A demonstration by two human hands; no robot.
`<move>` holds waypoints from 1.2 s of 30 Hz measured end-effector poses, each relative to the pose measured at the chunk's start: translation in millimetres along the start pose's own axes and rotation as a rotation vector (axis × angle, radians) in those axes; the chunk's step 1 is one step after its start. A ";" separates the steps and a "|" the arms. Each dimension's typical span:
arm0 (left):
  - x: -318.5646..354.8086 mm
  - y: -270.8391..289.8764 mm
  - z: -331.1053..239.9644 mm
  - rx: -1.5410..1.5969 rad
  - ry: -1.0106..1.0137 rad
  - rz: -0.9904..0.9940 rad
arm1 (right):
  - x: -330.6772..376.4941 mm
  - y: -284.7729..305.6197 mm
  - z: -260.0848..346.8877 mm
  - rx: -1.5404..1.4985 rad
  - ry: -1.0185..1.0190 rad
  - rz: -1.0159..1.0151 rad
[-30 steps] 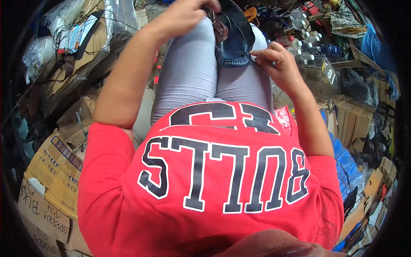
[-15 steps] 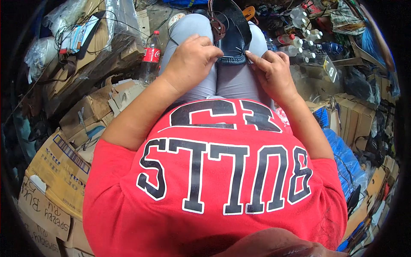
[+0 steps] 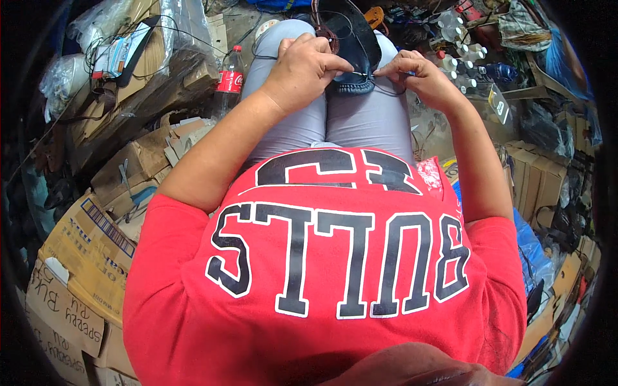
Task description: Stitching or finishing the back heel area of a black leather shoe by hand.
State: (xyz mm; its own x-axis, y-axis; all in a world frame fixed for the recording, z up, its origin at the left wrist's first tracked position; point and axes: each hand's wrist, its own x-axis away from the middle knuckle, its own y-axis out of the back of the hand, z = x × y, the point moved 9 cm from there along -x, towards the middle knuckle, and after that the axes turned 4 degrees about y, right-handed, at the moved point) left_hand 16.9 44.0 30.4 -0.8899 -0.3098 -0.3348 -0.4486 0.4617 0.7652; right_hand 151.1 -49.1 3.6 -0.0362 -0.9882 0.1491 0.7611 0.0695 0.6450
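Note:
A dark leather shoe (image 3: 355, 51) lies between my knees, its gathered, stitched toe edge (image 3: 353, 87) nearest me. My left hand (image 3: 301, 69) comes in over the left knee, thumb and finger closed at the shoe's toe; what they pinch is too small to make out. From the right, my right hand (image 3: 421, 78) pinches a thin, shiny needle (image 3: 362, 74) just above the toe. The needle spans the small gap between the fingertips of both hands. Dark thread loops over the shoe and beside the left knee.
Left of my legs stands a cola bottle (image 3: 229, 82) with a red cap. Several small capped bottles (image 3: 465, 64) crowd the right side. Flattened cardboard (image 3: 87, 251) lies at the left, and blue plastic sheeting (image 3: 531, 251) at the right. An orange-brown strap piece (image 3: 375, 18) lies beyond the shoe.
My left hand has moved right and slightly up, over the toe. My right hand's fingers have curled in, its wrist and forearm shifting right. A dark thread loop now shows above the shoe.

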 end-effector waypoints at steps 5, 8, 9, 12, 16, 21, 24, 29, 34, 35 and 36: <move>-0.6 -2.8 2.1 -0.013 0.013 0.014 | -3.1 -1.4 -5.6 -0.027 0.045 0.021; -0.5 -3.4 4.2 -0.017 0.021 0.017 | -2.8 -2.6 -5.6 -0.042 0.054 0.016; -0.4 -3.4 4.3 -0.020 0.019 0.017 | -2.5 -2.2 -5.6 -0.049 0.055 0.005; -0.7 -4.7 3.0 -0.030 0.017 0.021 | -1.7 -3.3 -9.5 -0.047 0.053 0.009; -1.9 -8.1 0.3 -0.036 0.016 0.029 | -3.4 -8.2 -11.6 -0.182 0.029 0.053; -15.2 -14.1 8.4 -0.004 0.018 0.090 | -6.0 -10.9 -11.5 -0.223 0.000 0.046; -15.0 -18.1 7.4 -0.003 0.021 0.154 | -5.2 -10.7 -9.1 -0.152 0.008 0.051; 4.0 -9.8 -2.3 -0.022 -0.008 0.083 | 6.1 -12.5 -7.3 -0.162 0.009 -0.032; 5.7 -5.8 -4.1 -0.004 -0.006 0.073 | 8.3 -11.8 -8.8 -0.179 -0.015 -0.049; 5.4 -6.9 -3.1 -0.014 0.006 0.086 | 8.3 -11.9 -10.9 -0.184 -0.021 -0.051; 4.7 -8.2 -1.8 -0.023 0.018 0.100 | 8.2 -11.7 -12.6 -0.188 -0.028 -0.052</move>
State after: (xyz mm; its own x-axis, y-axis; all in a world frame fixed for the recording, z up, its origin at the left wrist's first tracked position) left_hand 16.5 37.3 23.5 -0.9283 -0.2784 -0.2465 -0.3557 0.4719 0.8067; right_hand 150.1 -59.7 -12.1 -0.0948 -0.9854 0.1414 0.8651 -0.0113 0.5015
